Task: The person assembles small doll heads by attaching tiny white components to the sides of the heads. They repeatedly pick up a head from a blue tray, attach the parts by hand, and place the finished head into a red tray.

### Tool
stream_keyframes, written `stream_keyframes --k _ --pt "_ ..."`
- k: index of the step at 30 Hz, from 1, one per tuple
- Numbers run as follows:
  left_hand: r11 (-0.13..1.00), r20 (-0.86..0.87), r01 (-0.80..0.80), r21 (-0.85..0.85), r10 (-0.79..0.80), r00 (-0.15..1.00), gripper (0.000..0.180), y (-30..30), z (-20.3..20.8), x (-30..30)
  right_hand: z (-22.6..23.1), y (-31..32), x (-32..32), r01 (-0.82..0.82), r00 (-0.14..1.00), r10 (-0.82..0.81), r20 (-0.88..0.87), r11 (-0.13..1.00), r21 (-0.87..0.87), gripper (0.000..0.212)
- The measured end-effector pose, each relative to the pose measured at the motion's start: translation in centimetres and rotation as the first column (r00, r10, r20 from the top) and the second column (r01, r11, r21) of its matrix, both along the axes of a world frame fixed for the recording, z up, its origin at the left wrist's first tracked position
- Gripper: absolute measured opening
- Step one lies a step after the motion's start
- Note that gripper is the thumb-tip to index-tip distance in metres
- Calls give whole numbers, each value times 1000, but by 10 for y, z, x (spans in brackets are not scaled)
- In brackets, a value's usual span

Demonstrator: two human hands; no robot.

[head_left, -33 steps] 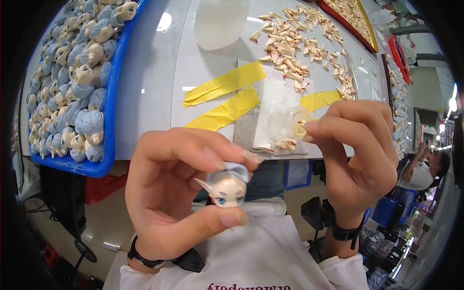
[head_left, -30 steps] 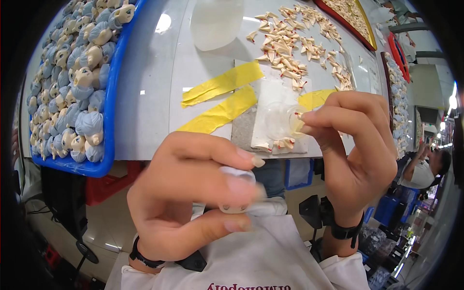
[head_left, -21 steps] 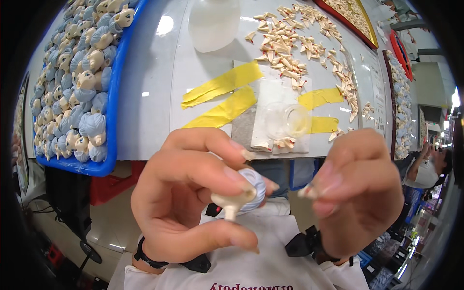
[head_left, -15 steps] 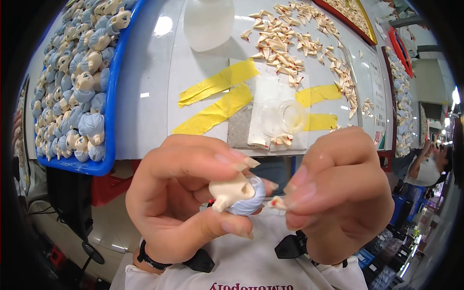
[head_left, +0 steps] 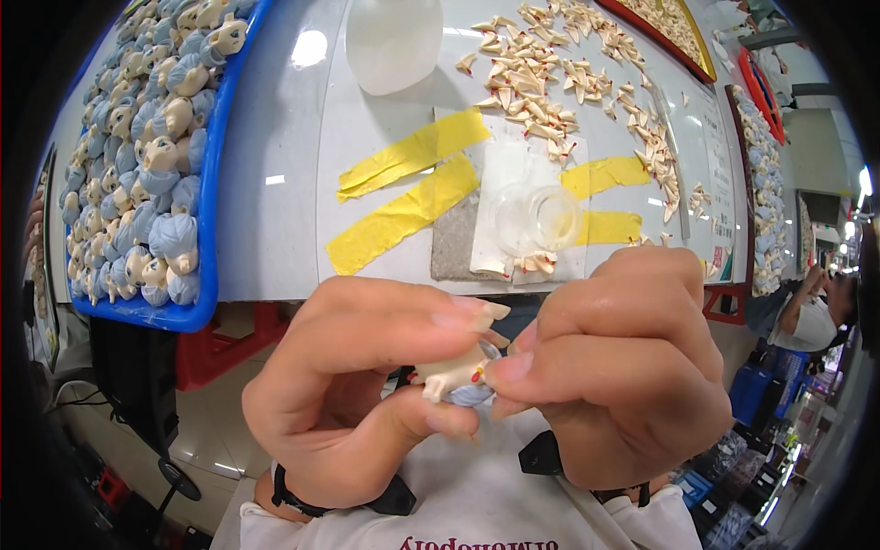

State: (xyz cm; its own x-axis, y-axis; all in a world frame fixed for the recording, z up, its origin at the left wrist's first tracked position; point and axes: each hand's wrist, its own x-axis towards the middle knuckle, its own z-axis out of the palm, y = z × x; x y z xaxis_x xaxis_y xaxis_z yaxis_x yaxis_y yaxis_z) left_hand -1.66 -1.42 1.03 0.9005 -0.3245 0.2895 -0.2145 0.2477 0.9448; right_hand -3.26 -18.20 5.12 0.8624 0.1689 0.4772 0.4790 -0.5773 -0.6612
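My left hand (head_left: 335,367) grips a small doll head (head_left: 449,378), cream-coloured with pale blue hair, between thumb and fingers. The fingertips of my right hand (head_left: 623,362) pinch a small cream ear-like piece (head_left: 478,374) with a red spot. That piece is against the side of the head, where its inner end is hidden. Another red spot shows on the head's far side, by my left fingers. Many loose ear-like pieces (head_left: 536,82) with red tips lie heaped on the table beyond my hands.
At left stands a blue tray (head_left: 209,229) full of doll heads. A clear round dish (head_left: 541,222) sits on a white pad (head_left: 489,220), near yellow tape strips (head_left: 403,215). Behind are a translucent bottle (head_left: 394,46) and a tray of pieces (head_left: 674,32). Another person (head_left: 811,316) is at far right.
My right hand has moved left to the doll head, bringing the ear-like piece against its side, where an open hole showed before. The head has turned slightly in my left hand.
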Motion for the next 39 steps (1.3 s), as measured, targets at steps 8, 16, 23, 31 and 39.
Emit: stream_keyframes --k 8,16,23,31,39 --pt "964 373 -138 230 43 927 37 -3 17 6 18 -12 -9 -1 955 115 -273 923 386 42" --pt "832 674 -365 417 -14 739 52 -16 13 -3 22 -57 -27 269 891 -89 -446 894 358 43" --pt "836 497 -340 431 94 862 36 2 15 0 19 -274 -87 795 524 -835 -170 551 -254 22" --pt "567 667 -647 510 215 714 38 46 32 29 16 -284 -83 782 539 -828 154 424 -456 33" --pt "102 555 -554 827 21 832 45 122 31 76 19 -206 -56 624 726 -686 -49 687 -372 24"
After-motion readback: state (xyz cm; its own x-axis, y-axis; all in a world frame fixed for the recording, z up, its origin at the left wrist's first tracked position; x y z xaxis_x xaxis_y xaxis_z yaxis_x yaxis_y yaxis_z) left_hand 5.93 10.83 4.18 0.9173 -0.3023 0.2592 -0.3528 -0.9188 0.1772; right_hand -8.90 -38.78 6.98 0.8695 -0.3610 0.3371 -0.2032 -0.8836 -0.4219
